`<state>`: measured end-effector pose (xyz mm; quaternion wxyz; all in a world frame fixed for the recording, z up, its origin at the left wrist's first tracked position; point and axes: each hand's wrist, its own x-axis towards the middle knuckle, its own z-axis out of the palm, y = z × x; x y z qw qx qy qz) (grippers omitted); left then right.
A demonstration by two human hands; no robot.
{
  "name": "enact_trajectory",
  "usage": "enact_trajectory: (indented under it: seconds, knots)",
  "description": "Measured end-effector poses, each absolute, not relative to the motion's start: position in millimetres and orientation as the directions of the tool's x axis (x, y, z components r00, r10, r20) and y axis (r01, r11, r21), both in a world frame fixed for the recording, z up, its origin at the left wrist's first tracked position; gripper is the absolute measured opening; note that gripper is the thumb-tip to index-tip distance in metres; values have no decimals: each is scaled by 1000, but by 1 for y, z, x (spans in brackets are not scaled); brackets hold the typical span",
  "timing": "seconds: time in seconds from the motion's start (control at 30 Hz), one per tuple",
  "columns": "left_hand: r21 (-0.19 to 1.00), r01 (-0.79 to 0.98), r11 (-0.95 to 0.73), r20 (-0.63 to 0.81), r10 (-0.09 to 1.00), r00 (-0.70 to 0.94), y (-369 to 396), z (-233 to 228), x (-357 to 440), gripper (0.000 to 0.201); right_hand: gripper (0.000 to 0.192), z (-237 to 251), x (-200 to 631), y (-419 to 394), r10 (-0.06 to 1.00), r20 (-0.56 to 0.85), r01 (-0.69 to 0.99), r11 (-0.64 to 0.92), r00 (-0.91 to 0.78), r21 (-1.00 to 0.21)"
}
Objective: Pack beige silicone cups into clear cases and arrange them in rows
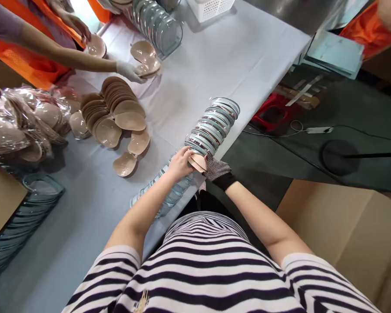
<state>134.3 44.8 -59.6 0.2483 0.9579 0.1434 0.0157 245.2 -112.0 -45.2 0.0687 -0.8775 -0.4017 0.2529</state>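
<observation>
left hand closed on beige pad at near end of tray stack | right hand, gloved, pinches same pad | stack lies along table edge | risk: a nudge could roll the stack off.

Open: bare tablecloth from centre to far right edge | Blocked near edge: row of clear trays beside both hands | Blocked left: fanned beige pads, bagged pads, tray stack | Far end: co-worker's gloved hand, tray row, white basket
</observation>
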Motion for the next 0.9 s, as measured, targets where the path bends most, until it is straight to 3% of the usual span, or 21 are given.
enact_trajectory:
  seconds: [0.13, 0.33, 0.47, 0.57, 0.77, 0.9]
  knots:
    - [474, 213, -854, -23, 230, 973, 46, -61, 134, 63, 33, -58, 240, -139, 728, -318, 666, -684, 607, -297]
    - [441, 180, -879, -8, 196, 980, 47, -59, 133, 58, 38, -95, 237, -120, 641, -327, 481, -751, 694, -451]
    - [434, 193, -880, -18, 206, 978, 48, -59, 131, 54, 33, -95, 238, -117, 554, -509, 122, -746, 658, -654]
    - [420, 168, -892, -10, 180, 984, 47, -59, 132, 53, 32, -90, 242, -121, 566, -619, -150, -660, 545, -736]
    - [367, 141, -920, -27, 141, 990, 54, -53, 145, 42, 19, -91, 237, -121, 486, -574, -117, -688, 660, -717]
    - [345, 99, -933, -37, 92, 995, 61, -52, 150, 40, 20, -97, 227, -124, 548, -568, -189, -597, 614, -780]
